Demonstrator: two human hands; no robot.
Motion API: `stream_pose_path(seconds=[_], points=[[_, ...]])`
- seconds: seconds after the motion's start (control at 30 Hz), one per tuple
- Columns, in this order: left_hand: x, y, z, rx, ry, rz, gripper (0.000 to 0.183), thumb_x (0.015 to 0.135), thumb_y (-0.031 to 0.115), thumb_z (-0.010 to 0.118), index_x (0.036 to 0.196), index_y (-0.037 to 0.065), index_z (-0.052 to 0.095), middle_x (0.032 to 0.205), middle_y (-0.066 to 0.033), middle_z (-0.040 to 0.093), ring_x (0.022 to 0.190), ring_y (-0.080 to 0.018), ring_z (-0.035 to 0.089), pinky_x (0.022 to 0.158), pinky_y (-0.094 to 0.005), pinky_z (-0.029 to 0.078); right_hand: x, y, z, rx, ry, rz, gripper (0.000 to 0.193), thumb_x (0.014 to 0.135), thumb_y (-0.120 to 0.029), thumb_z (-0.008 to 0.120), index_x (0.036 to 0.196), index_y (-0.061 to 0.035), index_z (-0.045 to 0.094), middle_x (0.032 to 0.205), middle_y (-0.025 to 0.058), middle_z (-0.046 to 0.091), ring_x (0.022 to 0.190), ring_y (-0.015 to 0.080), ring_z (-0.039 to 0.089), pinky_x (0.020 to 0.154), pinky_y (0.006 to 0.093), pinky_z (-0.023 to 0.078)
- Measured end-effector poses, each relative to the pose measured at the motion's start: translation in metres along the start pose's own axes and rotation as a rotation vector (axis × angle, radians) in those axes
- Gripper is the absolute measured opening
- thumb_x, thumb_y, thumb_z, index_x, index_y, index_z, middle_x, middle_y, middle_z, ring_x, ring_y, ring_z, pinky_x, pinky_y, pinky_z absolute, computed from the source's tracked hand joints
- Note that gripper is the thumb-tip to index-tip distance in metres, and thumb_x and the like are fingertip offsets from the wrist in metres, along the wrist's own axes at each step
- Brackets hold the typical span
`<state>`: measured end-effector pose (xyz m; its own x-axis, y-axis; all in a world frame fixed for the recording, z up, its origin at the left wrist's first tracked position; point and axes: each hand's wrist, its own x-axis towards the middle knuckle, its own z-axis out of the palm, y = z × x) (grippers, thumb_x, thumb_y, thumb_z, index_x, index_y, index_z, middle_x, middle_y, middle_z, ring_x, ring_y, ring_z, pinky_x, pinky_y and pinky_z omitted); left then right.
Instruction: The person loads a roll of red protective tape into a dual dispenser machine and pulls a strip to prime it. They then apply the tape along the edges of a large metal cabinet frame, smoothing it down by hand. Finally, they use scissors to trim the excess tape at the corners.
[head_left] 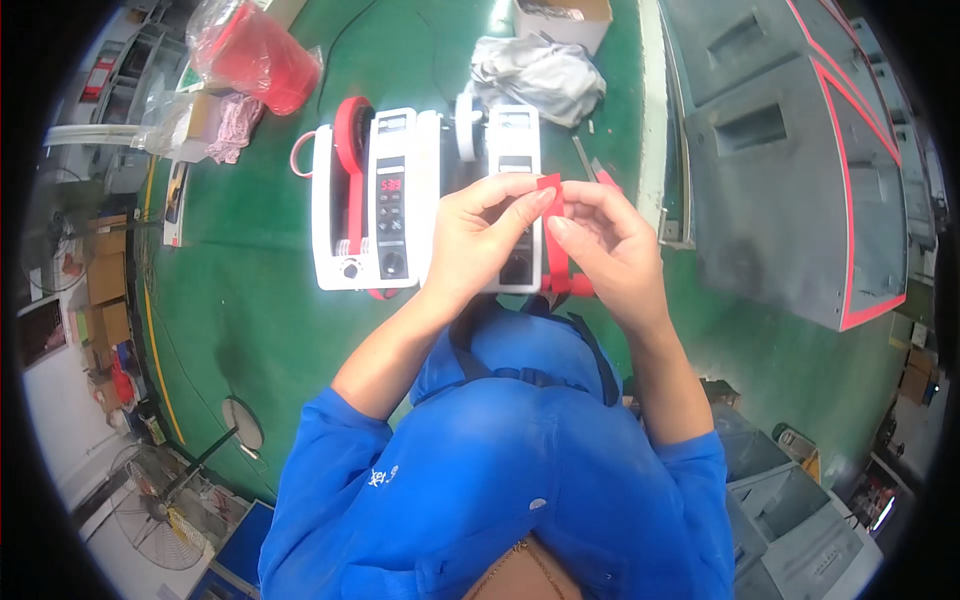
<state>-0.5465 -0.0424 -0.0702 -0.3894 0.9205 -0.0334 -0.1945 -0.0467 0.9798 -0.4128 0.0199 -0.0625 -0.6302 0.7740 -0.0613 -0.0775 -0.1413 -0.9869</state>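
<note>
Here, my left grip (488,228) and right grip (617,243) both pinch the bright red strip (549,183), narrow, flat and straight-ended.

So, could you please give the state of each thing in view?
Left hand: pinching the red strip
Right hand: at the red strip, grip unclear
Left tape machine: display lit
Right tape machine: partly hidden
Grey cloth: crumpled
Pale box: open
Red bucket: partly covered by clear plastic

Blue shirt (490,465), white chest marking (383,476), thin necklace (519,547).
</note>
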Motion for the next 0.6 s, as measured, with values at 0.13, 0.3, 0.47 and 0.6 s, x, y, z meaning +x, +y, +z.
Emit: stream_pose_path(seconds=[0.13,0.3,0.47,0.6], points=[[-0.006,-0.016,0.025,0.225,-0.077,0.157,0.017,0.079,0.006,0.058,0.095,0.001,0.062,0.082,-0.0084,0.061,0.071,-0.0112,0.055,0.064,-0.0232,0.044,-0.018,0.009,-0.022,-0.008,0.079,0.003,0.018,0.078,-0.003,0.059,0.095,0.0019,0.056,0.088,0.0043,0.059,0.078,0.0081,0.054,0.071,0.022,0.043],[-0.008,-0.028,0.042,0.356,0.048,0.137,0.047,0.081,0.007,0.057,0.125,0.003,0.041,0.094,-0.007,0.057,0.072,-0.0075,0.05,0.058,-0.0212,0.042,-0.055,0.036,-0.061,-0.01,0.151,0.157,0.014,0.079,-0.004,0.058,0.092,0.0014,0.056,0.085,0.0045,0.059,0.075,0.0076,0.055,0.069,0.0207,0.043],[-0.012,-0.025,0.032,0.326,-0.001,0.039,0.039,0.082,0.004,0.054,0.121,0.003,0.046,0.099,-0.0056,0.055,0.078,-0.0062,0.05,0.066,-0.0196,0.043,-0.098,0.131,-0.097,-0.139,0.212,0.462,0.016,0.078,-0.014,0.063,0.085,0.0008,0.058,0.081,0.0052,0.059,0.074,0.0078,0.054,0.068,0.0209,0.043],[-0.022,-0.03,0.027,0.315,0.019,-0.049,0.036,0.082,0.004,0.054,0.117,0.004,0.049,0.099,-0.0049,0.054,0.078,-0.0063,0.05,0.071,-0.0196,0.042,-0.105,0.186,-0.083,0.041,0.318,0.733,0.027,0.076,-0.026,0.066,0.071,0.0,0.06,0.068,0.0007,0.056,0.06,0.0067,0.048,0.055,0.0219,0.039]])
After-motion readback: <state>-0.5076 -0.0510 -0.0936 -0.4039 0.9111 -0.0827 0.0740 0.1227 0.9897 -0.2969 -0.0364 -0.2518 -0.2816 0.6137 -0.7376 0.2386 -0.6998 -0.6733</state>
